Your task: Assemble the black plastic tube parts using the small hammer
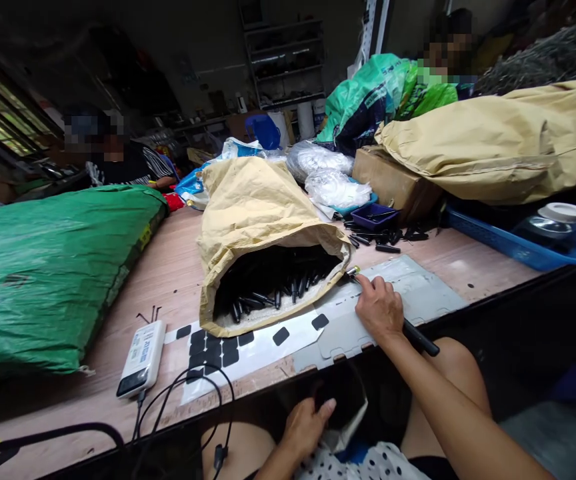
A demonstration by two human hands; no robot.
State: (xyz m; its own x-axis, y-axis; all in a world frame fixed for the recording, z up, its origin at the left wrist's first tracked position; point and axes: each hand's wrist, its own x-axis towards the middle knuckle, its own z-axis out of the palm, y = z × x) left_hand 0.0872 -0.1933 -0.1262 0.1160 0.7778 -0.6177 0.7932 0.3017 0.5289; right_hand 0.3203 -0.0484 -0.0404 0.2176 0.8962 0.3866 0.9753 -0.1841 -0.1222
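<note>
My right hand (pixel 381 308) is closed around a black-handled tool (pixel 421 337) over the grey sheet at the table's front edge. The handle sticks out behind the palm, and a small yellow-green and metallic tip shows past the fingers. That tip sits beside the mouth of a tan sack (pixel 263 213), which lies open towards me with many black tubular parts (pixel 278 298) inside. Low at my lap, my left hand (pixel 305 427) is closed at the side of an open pale bag (pixel 351 427). The bag's inside is dark, and some left fingertips are hidden.
A green sack (pixel 58 267) fills the table's left. A white power bank (pixel 142 359) with cables lies near the front. More black parts (pixel 388 249), a purple tray (pixel 374 215) and a blue basket (pixel 518 240) stand right. Two people are at work behind.
</note>
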